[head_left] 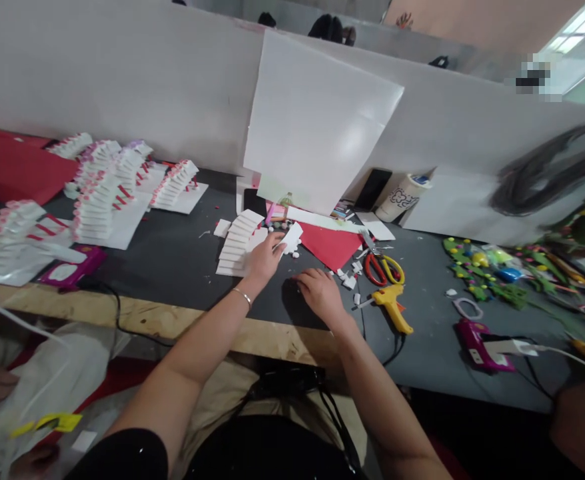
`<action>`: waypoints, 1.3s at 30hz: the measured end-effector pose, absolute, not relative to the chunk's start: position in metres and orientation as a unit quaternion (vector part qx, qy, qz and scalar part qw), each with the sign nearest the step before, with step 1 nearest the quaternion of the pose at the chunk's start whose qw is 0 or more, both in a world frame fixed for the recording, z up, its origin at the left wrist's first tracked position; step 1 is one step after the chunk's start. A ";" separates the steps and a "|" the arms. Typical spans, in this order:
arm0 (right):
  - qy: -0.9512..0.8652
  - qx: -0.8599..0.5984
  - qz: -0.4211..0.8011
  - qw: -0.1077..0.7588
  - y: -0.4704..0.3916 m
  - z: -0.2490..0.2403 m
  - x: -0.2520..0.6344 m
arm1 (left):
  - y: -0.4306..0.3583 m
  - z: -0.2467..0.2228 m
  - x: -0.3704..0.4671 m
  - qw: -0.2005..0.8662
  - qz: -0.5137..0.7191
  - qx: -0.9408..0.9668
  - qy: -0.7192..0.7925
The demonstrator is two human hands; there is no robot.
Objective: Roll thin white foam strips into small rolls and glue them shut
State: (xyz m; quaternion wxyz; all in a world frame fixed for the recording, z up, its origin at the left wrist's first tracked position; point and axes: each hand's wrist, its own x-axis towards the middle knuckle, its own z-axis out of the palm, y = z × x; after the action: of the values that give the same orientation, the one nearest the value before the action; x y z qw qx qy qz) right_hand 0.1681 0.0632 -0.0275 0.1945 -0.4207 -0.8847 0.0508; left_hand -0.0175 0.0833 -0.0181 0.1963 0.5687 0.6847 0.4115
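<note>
My left hand (pixel 265 259) pinches a small white paper rectangle (pixel 292 235) between thumb and fingers, a little above the dark tabletop. Beside it, on the left, overlapping white paper strips (pixel 235 248) lie in a curved stack. My right hand (pixel 321 293) rests low over the table, fingers loosely stretched and apart, with nothing seen in it. Small white paper scraps (pixel 349 281) are scattered to its right, near scissors with red and yellow handles (pixel 383 269) and a yellow glue gun (pixel 392 308). A red sheet (pixel 330 245) lies beyond both hands.
A white board (pixel 317 120) leans against the partition, near a black phone (pixel 373 189) and a patterned cup (pixel 401 199). Paper models (pixel 94 207) and a purple power strip (pixel 75 268) stand left. Another power strip (pixel 482 345) and green craft pieces (pixel 477 273) lie right. Other people sit on both sides.
</note>
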 end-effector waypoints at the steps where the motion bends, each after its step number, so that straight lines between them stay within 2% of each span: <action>1: -0.871 -0.429 0.071 0.229 0.065 -0.028 0.170 | 0.082 -0.016 -0.017 0.201 0.401 0.576 0.683; 5: -0.767 -0.466 0.122 0.425 0.076 -0.024 0.187 | 0.078 -0.008 -0.011 0.258 0.339 0.645 0.634; 7: -0.752 -0.450 0.143 0.460 0.079 -0.020 0.196 | 0.075 -0.004 -0.006 0.299 0.302 0.691 0.585; 12: -0.797 -0.422 0.245 0.355 0.077 -0.020 0.210 | 0.063 0.014 0.001 0.339 0.230 0.746 0.525; 18: -0.826 -0.389 0.242 0.329 0.070 -0.025 0.209 | 0.042 0.033 -0.006 0.345 0.194 0.778 0.487; 21: -0.848 -0.365 0.235 0.303 0.065 -0.024 0.207 | 0.031 0.029 -0.013 0.274 0.160 0.795 0.516; 25: -0.869 -0.367 0.118 0.310 0.048 -0.021 0.209 | 0.009 0.017 -0.023 0.100 0.119 0.821 0.549; 29: -0.899 -0.355 0.042 0.253 0.025 -0.026 0.217 | -0.021 -0.004 -0.032 -0.011 0.163 0.829 0.535; 33: -0.916 -0.354 0.054 0.182 0.010 -0.039 0.225 | -0.044 -0.028 -0.034 0.009 0.162 0.824 0.542; 39: -0.880 -0.414 0.087 0.215 -0.002 -0.051 0.230 | -0.055 -0.035 -0.035 0.088 0.176 0.754 0.626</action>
State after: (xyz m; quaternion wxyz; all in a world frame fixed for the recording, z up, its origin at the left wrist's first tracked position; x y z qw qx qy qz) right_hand 0.2298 -0.0023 -0.0514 0.2149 -0.4138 -0.8804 0.0868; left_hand -0.0353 -0.0551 -0.0347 0.0885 0.7542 0.6263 0.1764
